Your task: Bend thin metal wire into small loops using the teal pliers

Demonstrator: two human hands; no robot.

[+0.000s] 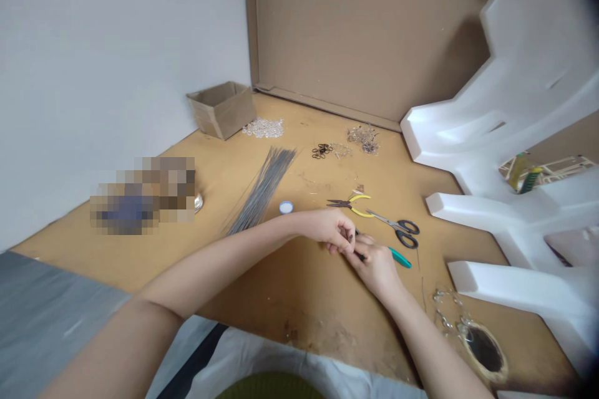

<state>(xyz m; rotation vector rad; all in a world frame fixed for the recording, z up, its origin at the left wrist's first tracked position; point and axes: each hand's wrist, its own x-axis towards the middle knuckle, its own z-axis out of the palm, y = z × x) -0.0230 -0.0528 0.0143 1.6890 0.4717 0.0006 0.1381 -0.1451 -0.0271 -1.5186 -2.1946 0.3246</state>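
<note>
My left hand (336,229) reaches across from the left with its fingers pinched together. A tiny dark piece shows at its fingertips, too small to name. My right hand (375,265) is closed against it, fingertips nearly meeting, with something dark between thumb and finger that I cannot make out. A tool with a teal handle (400,257) sticks out past the right hand; whether the hand grips it or only covers it is hidden. Just beyond lie yellow-handled pliers (358,204) and black-handled scissors (405,232). A small white and blue round lid (286,207) is behind my left forearm.
A bundle of grey wires (264,190) lies left of centre. Behind it are an open cardboard box (222,111), clear beads (264,128), black loops (321,151) and tangled wire pieces (364,138). A round dark-centred object (485,349) and a white plastic chair (496,212) stand right.
</note>
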